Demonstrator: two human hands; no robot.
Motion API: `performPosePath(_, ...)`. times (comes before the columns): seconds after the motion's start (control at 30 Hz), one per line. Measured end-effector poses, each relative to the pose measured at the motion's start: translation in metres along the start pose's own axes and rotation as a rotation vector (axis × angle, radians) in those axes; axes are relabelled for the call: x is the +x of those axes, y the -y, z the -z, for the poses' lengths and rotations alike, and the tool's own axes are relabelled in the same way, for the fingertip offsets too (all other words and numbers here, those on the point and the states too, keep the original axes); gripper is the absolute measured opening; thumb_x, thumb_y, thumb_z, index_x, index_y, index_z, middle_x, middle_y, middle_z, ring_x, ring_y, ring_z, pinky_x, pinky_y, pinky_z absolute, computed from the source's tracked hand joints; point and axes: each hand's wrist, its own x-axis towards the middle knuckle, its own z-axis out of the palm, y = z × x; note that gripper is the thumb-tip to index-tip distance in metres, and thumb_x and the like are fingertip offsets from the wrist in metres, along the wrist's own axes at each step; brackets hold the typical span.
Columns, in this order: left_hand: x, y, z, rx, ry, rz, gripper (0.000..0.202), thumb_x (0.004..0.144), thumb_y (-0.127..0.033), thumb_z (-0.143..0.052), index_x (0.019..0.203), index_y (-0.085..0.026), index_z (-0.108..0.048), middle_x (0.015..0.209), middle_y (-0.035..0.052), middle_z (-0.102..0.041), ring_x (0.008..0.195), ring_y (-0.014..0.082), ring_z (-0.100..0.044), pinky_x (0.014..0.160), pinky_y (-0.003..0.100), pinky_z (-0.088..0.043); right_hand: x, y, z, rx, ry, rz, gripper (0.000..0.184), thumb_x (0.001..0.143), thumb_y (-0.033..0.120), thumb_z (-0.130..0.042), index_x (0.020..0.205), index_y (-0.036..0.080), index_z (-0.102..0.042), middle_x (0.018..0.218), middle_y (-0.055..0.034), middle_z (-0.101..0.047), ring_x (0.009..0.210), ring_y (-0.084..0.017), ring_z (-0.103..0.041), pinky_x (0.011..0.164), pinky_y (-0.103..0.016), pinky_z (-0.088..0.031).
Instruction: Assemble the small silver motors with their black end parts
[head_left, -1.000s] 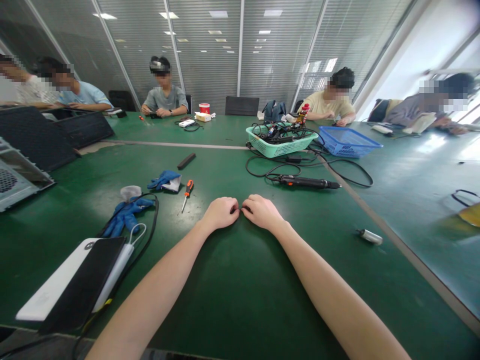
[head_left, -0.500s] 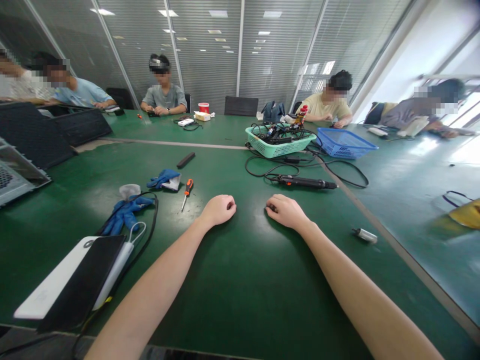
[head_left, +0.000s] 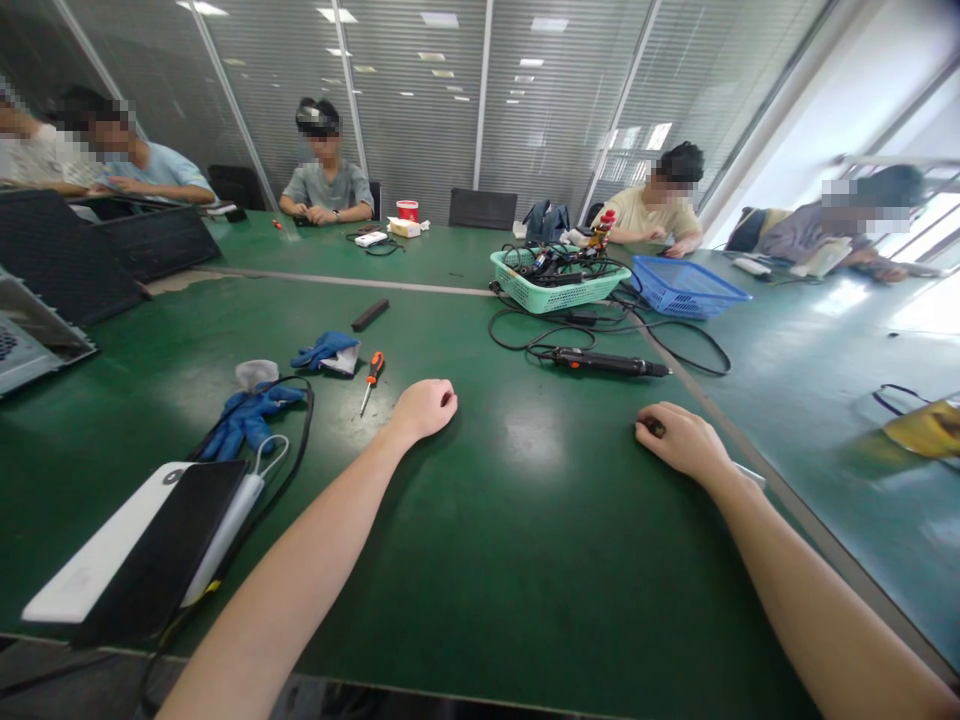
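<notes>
Right hand (head_left: 682, 440) curled round a small dark piece (head_left: 656, 427), mostly hidden, low at the green tabletop (head_left: 525, 560); left hand (head_left: 425, 408) loosely fisted, nothing visible inside. Piece judged light, stiff; best pinched by its sides

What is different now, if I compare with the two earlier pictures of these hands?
The right hand has moved to the person's right, away from the left hand, and its wrist now partly hides the silvery cylinder. The left hand shifted only slightly left. No grasp or release can be made out. The orange-handled screwdriver, blue gloves and green basket stayed in place.
</notes>
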Motion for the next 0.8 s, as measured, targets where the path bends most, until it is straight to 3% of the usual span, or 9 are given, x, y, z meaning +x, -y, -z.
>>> performPosePath(0.33, 0.003, 0.003, -0.006, 0.009, -0.016, -0.012, 0.021, 0.093, -0.031, -0.052, 0.086, -0.019, -0.068, 0.086, 0.0064, -0.071, 0.076, 0.0188, -0.061, 0.069, 0.030, -0.041, -0.018, -0.032, 0.001, -0.002, -0.008, -0.061, 0.028, 0.088, 0.045, -0.055, 0.099, 0.025, -0.070, 0.099, -0.0050, -0.070, 0.084, -0.023, -0.066, 0.073, -0.034, -0.047)
performPosePath(0.8, 0.003, 0.002, -0.007, 0.002, -0.014, -0.019, 0.020, 0.094, -0.030, -0.053, 0.085, -0.020, -0.067, 0.087, 0.0062, -0.070, 0.076, 0.0190, -0.060, 0.068, 0.031, -0.040, -0.017, -0.028, 0.002, 0.054, -0.081, -0.130, 0.024, 0.086, 0.043, -0.054, 0.090, 0.024, -0.067, 0.089, -0.0048, -0.071, 0.081, -0.024, -0.065, 0.074, -0.036, -0.047)
